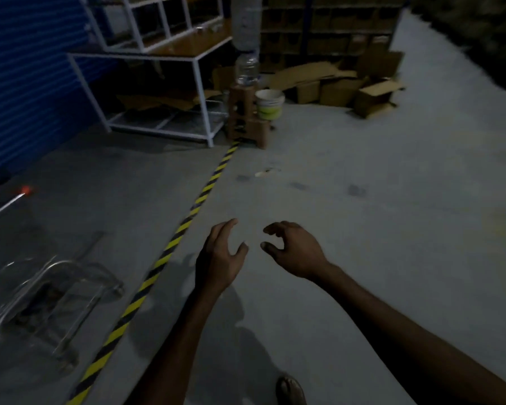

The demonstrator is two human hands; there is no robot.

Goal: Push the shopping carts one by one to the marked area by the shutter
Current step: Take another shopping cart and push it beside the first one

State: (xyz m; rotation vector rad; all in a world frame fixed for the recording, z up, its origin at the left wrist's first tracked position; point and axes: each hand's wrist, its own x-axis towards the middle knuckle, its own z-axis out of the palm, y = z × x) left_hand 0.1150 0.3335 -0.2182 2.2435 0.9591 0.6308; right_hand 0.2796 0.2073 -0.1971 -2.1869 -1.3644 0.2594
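Observation:
A metal shopping cart point(50, 290) stands at the lower left, blurred, on the shutter side of the yellow-black floor tape point(170, 249). The blue shutter point(27, 83) fills the upper left. My left hand point(221, 255) and my right hand point(292, 248) hang in front of me over bare floor, right of the tape. Both hold nothing; the fingers of each are loosely spread and a little curled. Neither hand touches the cart.
A white metal shelf rack point(158, 68) stands by the shutter. A brown stool stack with a water bottle point(247, 112), a white bucket point(270, 103) and cardboard boxes point(348, 83) lie at the back. Storage shelving lines the far wall. Grey floor stretches to the right.

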